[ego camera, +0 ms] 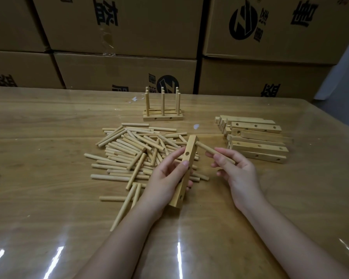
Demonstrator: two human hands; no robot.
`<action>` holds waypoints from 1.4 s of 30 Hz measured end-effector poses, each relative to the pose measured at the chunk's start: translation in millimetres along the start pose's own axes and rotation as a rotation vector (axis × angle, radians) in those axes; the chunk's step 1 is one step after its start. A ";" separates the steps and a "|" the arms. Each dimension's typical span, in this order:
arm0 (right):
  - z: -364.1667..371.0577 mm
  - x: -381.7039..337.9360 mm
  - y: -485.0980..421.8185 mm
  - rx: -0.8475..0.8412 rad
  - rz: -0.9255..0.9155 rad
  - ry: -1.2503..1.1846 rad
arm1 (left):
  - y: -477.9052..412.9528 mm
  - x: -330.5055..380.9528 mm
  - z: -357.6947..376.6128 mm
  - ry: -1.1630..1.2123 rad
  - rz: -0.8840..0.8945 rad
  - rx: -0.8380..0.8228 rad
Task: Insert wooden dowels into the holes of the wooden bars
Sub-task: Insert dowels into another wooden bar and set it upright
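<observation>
Head view is showing the left hand (pixel 165 178) wrapping its fingers around a pale square wooden bar with drilled holes (pixel 184 170), holding it up off the glossy wood-grain table (pixel 48 137); the right hand (pixel 236 170) is pinching a light round wooden dowel (pixel 214 151) between thumb and fingers, its far tip sitting at the hole nearest the bar's top end; can't tell how deep it's seated. I'm thinking the trick is keeping the dowel square to the bar face and pushing straight along its axis, maybe twisting a bit; going in crooked is probably going to jam it. Loose dowels (pixel 133 152) are lying in a heap just behind the hands, spare bars (pixel 256 137) off right, finished bars with upright dowels (pixel 162 113) further back.
</observation>
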State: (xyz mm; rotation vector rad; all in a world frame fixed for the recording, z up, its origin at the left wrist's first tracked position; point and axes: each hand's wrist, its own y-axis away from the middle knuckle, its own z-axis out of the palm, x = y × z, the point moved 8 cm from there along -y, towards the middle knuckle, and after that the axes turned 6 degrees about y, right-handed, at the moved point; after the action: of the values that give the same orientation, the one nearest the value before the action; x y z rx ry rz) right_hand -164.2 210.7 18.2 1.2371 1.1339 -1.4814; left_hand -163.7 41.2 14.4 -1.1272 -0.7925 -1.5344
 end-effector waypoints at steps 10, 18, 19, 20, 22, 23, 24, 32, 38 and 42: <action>1.0 -5.7 1.4 -0.016 -0.077 0.122 | -0.4 -0.4 -2.0 -0.066 0.028 -0.004; -0.1 -12.1 2.0 -0.003 -0.161 0.223 | -0.4 -0.6 -2.0 -0.096 0.041 0.000; -0.4 -13.0 2.1 -0.002 -0.172 0.239 | -0.6 -0.8 -2.3 -0.099 0.044 0.002; -0.5 -14.1 2.3 -0.002 -0.185 0.256 | -0.7 -1.2 -2.7 -0.101 0.044 0.003; -1.2 -17.1 2.9 0.002 -0.216 0.295 | -0.8 -1.8 -3.0 -0.108 0.041 0.001; -1.4 -19.1 3.4 0.004 -0.233 0.315 | -0.8 -1.7 -3.2 -0.111 0.038 0.000; -1.7 -20.8 3.8 0.006 -0.247 0.335 | -0.6 -1.6 -3.0 -0.113 0.037 -0.002; -2.0 -26.2 6.6 0.003 -0.289 0.389 | 0.8 -1.3 -3.1 -0.113 0.023 0.004; 0.1 -24.6 3.9 -0.025 -0.259 0.371 | 0.2 -4.1 -4.3 -0.047 -0.024 0.011; -0.9 -28.0 6.4 -0.007 -0.309 0.477 | 0.6 -3.6 -3.7 -0.060 -0.013 0.009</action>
State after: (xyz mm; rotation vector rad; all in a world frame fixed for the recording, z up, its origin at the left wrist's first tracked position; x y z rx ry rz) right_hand -154.4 212.2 45.2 1.5100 1.7066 -1.4345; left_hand -163.9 38.9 9.6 -1.1683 -0.8473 -1.5122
